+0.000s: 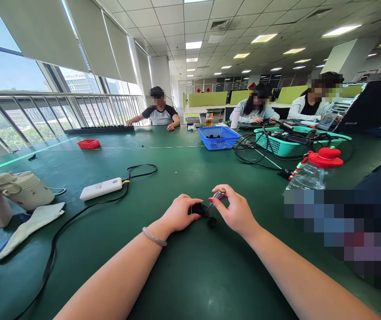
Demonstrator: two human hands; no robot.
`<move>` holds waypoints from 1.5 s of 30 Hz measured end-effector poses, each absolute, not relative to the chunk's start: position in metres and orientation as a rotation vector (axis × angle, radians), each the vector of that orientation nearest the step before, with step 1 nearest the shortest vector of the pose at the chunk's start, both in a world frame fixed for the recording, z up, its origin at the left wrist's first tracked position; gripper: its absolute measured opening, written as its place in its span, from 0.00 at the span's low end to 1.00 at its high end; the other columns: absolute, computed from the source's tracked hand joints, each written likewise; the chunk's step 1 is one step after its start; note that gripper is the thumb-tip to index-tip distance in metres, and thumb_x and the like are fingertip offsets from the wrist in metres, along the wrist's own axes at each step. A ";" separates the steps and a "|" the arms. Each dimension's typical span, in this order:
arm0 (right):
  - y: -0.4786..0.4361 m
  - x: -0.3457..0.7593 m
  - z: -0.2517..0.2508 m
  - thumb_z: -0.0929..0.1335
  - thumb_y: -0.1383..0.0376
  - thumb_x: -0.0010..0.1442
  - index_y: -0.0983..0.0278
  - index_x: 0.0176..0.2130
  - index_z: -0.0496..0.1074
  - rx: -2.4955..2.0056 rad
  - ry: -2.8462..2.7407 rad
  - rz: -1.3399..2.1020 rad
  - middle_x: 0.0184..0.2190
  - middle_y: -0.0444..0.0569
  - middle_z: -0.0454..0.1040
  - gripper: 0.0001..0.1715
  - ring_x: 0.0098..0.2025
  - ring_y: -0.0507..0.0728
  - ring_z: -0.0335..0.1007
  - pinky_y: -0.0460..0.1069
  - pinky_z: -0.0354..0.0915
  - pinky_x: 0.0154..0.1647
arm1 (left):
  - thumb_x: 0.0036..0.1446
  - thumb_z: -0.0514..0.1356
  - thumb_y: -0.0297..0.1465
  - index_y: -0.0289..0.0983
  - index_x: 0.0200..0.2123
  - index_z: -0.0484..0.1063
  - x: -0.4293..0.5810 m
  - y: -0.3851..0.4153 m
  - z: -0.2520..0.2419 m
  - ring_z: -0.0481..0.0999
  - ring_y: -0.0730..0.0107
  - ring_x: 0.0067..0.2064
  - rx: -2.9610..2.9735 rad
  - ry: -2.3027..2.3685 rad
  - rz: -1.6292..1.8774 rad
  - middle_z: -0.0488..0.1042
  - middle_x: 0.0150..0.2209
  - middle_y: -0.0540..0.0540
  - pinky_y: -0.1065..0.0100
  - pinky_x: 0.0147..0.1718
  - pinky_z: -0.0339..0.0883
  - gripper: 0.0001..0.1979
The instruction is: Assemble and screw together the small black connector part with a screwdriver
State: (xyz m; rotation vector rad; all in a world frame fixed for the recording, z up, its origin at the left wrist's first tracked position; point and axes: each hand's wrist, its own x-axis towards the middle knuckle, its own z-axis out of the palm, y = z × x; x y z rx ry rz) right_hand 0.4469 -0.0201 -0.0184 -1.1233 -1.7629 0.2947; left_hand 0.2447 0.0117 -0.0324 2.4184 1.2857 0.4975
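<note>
On the green table, my left hand is closed around a small black part, its thumb and fingers pressing on the sides. My right hand grips a screwdriver between thumb and fingers, with the handle tilted up to the right. The screwdriver's shaft slants down to the black part, but whether its tip sits in a screw is too small to tell. A second small black piece lies just below the shaft; I cannot tell whether it is joined to the held part.
A white power bank with a black cable lies left. Farther off stand a red tray, a blue basket and a teal basket with black cables. A red-lidded bottle stands right. Several people sit beyond.
</note>
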 end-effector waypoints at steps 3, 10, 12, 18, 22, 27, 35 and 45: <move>-0.021 0.448 -0.019 0.65 0.62 0.63 0.59 0.44 0.66 -1.099 -1.721 0.254 0.31 0.45 0.78 0.08 0.33 0.56 0.76 0.49 0.70 0.35 | 0.54 0.66 0.32 0.42 0.58 0.71 0.244 0.012 -0.033 0.71 0.58 0.52 2.421 1.295 0.490 0.78 0.47 0.44 0.59 0.55 0.65 0.27; -0.016 0.449 -0.026 0.62 0.65 0.65 0.58 0.47 0.62 -1.065 -1.722 0.299 0.36 0.48 0.80 0.09 0.37 0.57 0.79 0.51 0.72 0.40 | 0.55 0.65 0.30 0.41 0.59 0.71 0.245 0.012 -0.033 0.73 0.59 0.51 2.455 1.270 0.476 0.78 0.48 0.44 0.61 0.54 0.66 0.26; -0.014 0.449 -0.028 0.62 0.66 0.65 0.58 0.47 0.62 -1.070 -1.735 0.321 0.36 0.47 0.80 0.10 0.37 0.57 0.79 0.52 0.72 0.40 | 0.55 0.66 0.31 0.42 0.58 0.71 0.245 0.012 -0.033 0.74 0.58 0.51 2.459 1.271 0.474 0.79 0.48 0.45 0.61 0.54 0.66 0.26; -0.022 0.449 -0.023 0.62 0.67 0.66 0.58 0.50 0.60 -0.960 -1.663 0.189 0.35 0.47 0.78 0.12 0.37 0.55 0.78 0.51 0.73 0.42 | 0.55 0.67 0.34 0.40 0.59 0.70 0.245 0.014 -0.035 0.74 0.56 0.51 2.476 1.278 0.454 0.78 0.50 0.43 0.60 0.52 0.66 0.27; -0.028 0.444 -0.022 0.61 0.70 0.66 0.57 0.53 0.60 -0.804 -1.780 0.167 0.35 0.46 0.78 0.17 0.37 0.54 0.77 0.50 0.74 0.42 | 0.54 0.68 0.34 0.39 0.58 0.71 0.246 0.013 -0.032 0.74 0.56 0.48 2.509 1.256 0.452 0.79 0.47 0.42 0.61 0.50 0.66 0.28; -0.027 0.438 -0.026 0.62 0.72 0.64 0.56 0.52 0.63 -0.752 -1.945 0.148 0.39 0.47 0.79 0.18 0.40 0.55 0.78 0.50 0.74 0.43 | 0.53 0.69 0.32 0.41 0.49 0.76 0.247 0.011 -0.029 0.74 0.60 0.42 2.545 1.194 0.485 0.80 0.40 0.46 0.63 0.46 0.66 0.18; -0.028 0.435 -0.022 0.61 0.72 0.65 0.56 0.53 0.65 -0.831 -2.016 0.234 0.41 0.47 0.79 0.19 0.42 0.56 0.77 0.52 0.75 0.45 | 0.55 0.66 0.29 0.39 0.43 0.76 0.248 0.009 -0.028 0.74 0.60 0.43 2.535 1.169 0.500 0.79 0.39 0.46 0.63 0.46 0.66 0.11; -0.037 0.434 -0.014 0.61 0.74 0.64 0.56 0.55 0.62 -0.692 -1.911 -0.028 0.38 0.48 0.77 0.23 0.42 0.57 0.77 0.54 0.75 0.44 | 0.57 0.65 0.30 0.40 0.50 0.74 0.247 0.008 -0.029 0.74 0.58 0.46 2.522 1.162 0.513 0.80 0.44 0.46 0.61 0.49 0.66 0.16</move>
